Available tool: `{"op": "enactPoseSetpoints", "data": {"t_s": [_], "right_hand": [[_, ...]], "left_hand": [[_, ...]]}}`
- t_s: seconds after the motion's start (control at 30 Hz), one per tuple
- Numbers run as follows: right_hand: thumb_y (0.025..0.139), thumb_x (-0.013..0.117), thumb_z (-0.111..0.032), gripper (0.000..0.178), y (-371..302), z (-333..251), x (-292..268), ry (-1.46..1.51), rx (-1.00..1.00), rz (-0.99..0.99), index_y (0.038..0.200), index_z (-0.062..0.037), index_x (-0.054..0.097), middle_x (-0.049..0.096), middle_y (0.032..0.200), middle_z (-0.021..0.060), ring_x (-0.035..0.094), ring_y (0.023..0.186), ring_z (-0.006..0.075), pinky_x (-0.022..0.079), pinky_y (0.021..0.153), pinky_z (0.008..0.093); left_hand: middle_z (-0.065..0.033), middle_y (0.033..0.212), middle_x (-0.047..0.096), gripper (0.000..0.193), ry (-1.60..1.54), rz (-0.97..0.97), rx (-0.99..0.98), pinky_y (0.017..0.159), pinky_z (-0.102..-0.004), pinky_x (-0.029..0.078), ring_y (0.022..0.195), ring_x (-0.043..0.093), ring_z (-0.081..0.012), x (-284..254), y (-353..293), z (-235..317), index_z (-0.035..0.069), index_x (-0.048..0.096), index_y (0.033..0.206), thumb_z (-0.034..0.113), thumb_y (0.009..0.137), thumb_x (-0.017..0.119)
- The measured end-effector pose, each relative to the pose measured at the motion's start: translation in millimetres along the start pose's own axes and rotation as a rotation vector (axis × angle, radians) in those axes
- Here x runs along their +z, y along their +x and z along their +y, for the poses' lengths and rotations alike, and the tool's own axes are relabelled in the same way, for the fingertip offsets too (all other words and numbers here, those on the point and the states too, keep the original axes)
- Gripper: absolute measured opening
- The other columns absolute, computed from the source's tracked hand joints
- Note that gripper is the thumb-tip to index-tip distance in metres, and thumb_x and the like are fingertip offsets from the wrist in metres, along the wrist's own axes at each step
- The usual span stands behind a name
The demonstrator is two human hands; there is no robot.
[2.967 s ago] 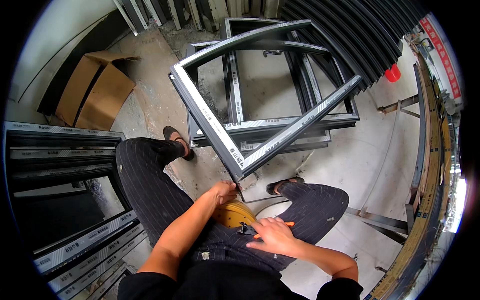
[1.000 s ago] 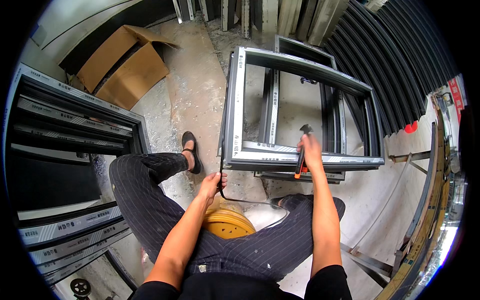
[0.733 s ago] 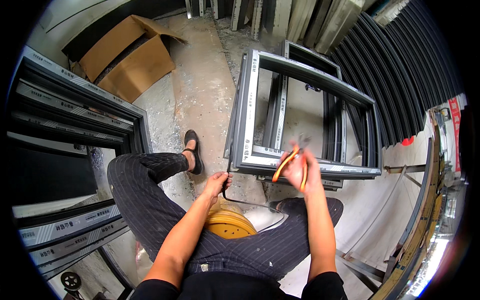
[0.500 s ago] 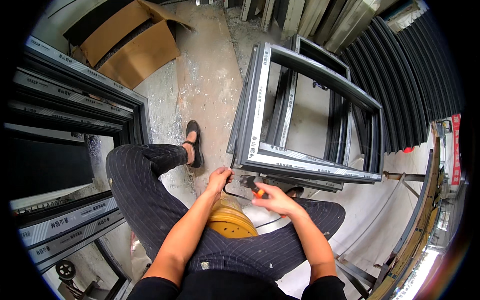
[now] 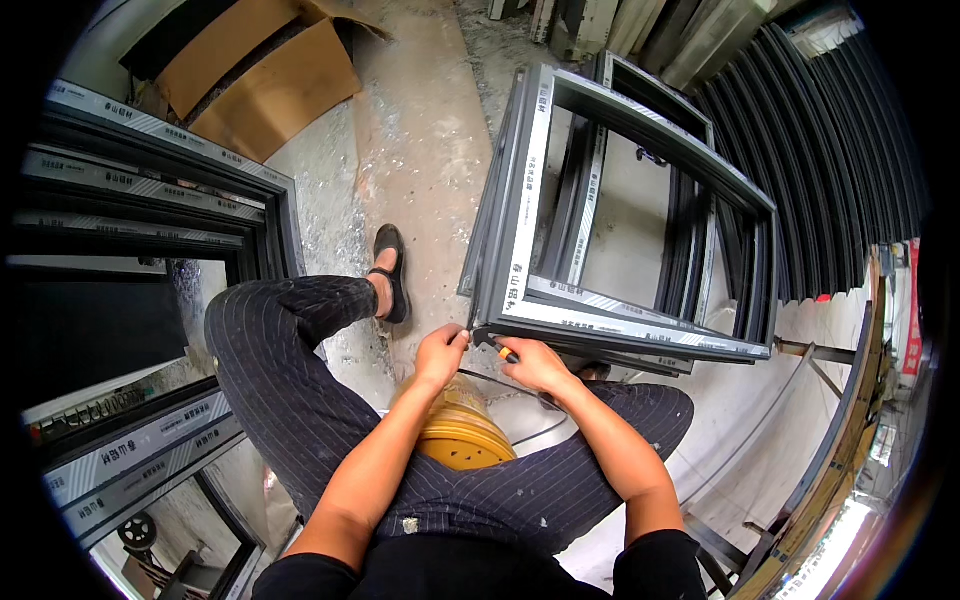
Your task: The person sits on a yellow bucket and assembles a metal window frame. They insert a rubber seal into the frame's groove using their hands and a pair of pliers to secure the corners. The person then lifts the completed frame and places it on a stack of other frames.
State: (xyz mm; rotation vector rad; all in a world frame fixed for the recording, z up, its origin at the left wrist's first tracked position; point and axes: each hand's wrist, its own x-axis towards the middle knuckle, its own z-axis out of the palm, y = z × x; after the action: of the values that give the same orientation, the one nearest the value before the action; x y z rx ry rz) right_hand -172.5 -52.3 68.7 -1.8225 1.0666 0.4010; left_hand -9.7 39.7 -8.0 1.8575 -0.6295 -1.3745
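Observation:
My left hand (image 5: 440, 355) pinches the end of a thin black strip, like a rubber seal, at the near left corner of a grey metal window frame (image 5: 610, 325). The slack of this black strip (image 5: 490, 380) loops below my hands beside a yellow bucket (image 5: 465, 445) between my legs. Close by, my right hand (image 5: 535, 367) is wrapped round the orange and black handle of a hammer (image 5: 507, 353). Its dark head is beside the frame's corner and my left fingertips; whether it touches the frame I cannot tell. The frame leans against several similar ones.
More frames (image 5: 285, 210) with printed film stand stacked at the left. An open cardboard box (image 5: 275, 95) lies at the far left. Long dark profiles (image 5: 790, 170) stand at the far right, near a metal rack (image 5: 840, 400). A cardboard sheet (image 5: 425, 140) covers part of the floor ahead.
The hammer has moved left and up to the frame's corner with my right hand. My left hand has shifted slightly right and up, to the same corner.

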Motion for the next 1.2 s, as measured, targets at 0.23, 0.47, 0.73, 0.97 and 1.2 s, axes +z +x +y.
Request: {"op": "enactPoseSetpoints", "data": {"t_s": [0.23,0.47,0.73,0.97,1.2], "right_hand": [[0.073,0.062,-0.018,0.050,2.8,-2.3,3.8,0.026,-0.027,0.008,0.120,-0.0066,0.053,0.060,0.108,0.0184,0.057,0.102,0.0308,0.044,0.087,0.0344],[0.073,0.062,-0.017,0.047,3.0,-0.9,4.5,0.023,-0.054,0.047,0.117,-0.0055,0.055,0.061,0.102,0.0194,0.059,0.096,0.0321,0.045,0.083,0.0346],[0.075,0.061,-0.018,0.042,3.9,1.8,3.9,-0.060,-0.131,0.093,0.115,-0.0052,0.056,0.061,0.099,0.0202,0.060,0.092,0.0342,0.046,0.080,0.0370],[0.075,0.061,-0.018,0.041,-1.9,-4.3,1.6,-0.021,-0.144,0.106,0.114,-0.0051,0.056,0.062,0.098,0.0202,0.059,0.092,0.0347,0.047,0.080,0.0380],[0.076,0.060,-0.019,0.033,-6.7,-12.8,4.7,-0.178,-0.082,0.163,0.108,-0.0084,0.059,0.064,0.090,0.0179,0.060,0.086,0.0354,0.047,0.074,0.0418]], "left_hand": [[-0.0134,0.080,0.063,0.020,0.342,0.103,0.151,0.069,-0.0368,0.045,0.076,0.061,-0.0282,-7.2,-12.1,26.8,0.004,0.063,0.092,0.020,0.083,0.055],[-0.0162,0.085,0.062,0.019,0.466,0.144,0.252,0.070,-0.0402,0.045,0.081,0.059,-0.0339,-8.1,-14.8,33.2,0.006,0.065,0.089,0.021,0.081,0.059],[-0.0153,0.080,0.062,0.017,0.427,0.155,0.250,0.068,-0.0398,0.045,0.077,0.060,-0.0325,-7.9,-13.9,32.8,0.005,0.065,0.087,0.020,0.081,0.058],[-0.0143,0.075,0.063,0.018,0.435,0.109,0.227,0.066,-0.0387,0.046,0.074,0.061,-0.0307,-10.4,-13.0,34.4,0.006,0.066,0.088,0.021,0.082,0.057],[-0.0139,0.075,0.063,0.019,0.427,0.105,0.182,0.065,-0.0385,0.046,0.074,0.062,-0.0299,-9.2,-12.1,30.3,0.006,0.065,0.088,0.022,0.082,0.057]]}}
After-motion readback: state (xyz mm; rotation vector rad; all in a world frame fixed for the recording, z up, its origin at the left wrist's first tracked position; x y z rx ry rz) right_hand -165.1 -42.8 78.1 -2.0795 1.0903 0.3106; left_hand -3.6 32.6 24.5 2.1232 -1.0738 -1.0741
